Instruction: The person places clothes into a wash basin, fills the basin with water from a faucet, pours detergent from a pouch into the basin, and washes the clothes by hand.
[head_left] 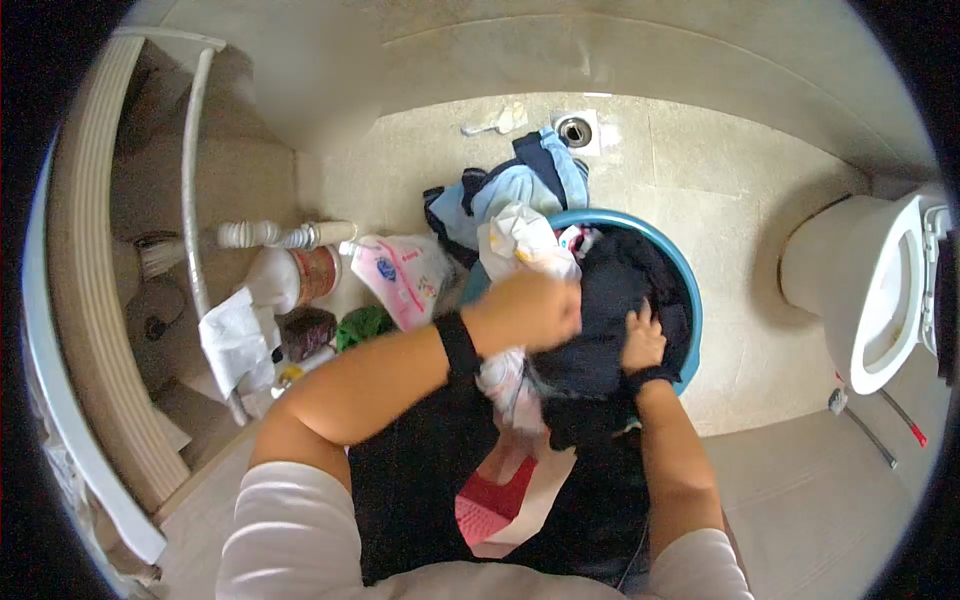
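Observation:
A blue basin (688, 290) stands on the floor in front of me, filled with dark cloth (615, 290). My left hand (535, 310), blurred by motion, is curled into a fist over the basin's left side. White patterned cloth (522, 238) shows just beyond the fist, and more whitish cloth (513, 388) hangs on its near side. What lies inside the fist is hidden. My right hand (643, 342) rests on the dark cloth near the right rim, fingers stretched out. Light blue and navy clothing (520, 190) lies on the floor behind the basin.
A white and pink detergent bag (390, 275), a white tub with a reddish label (300, 278) and a green bag (362, 327) stand at the left, by a shelf with a metal rail (193, 180). A floor drain (575, 132) lies behind; a toilet (870, 290) is at the right.

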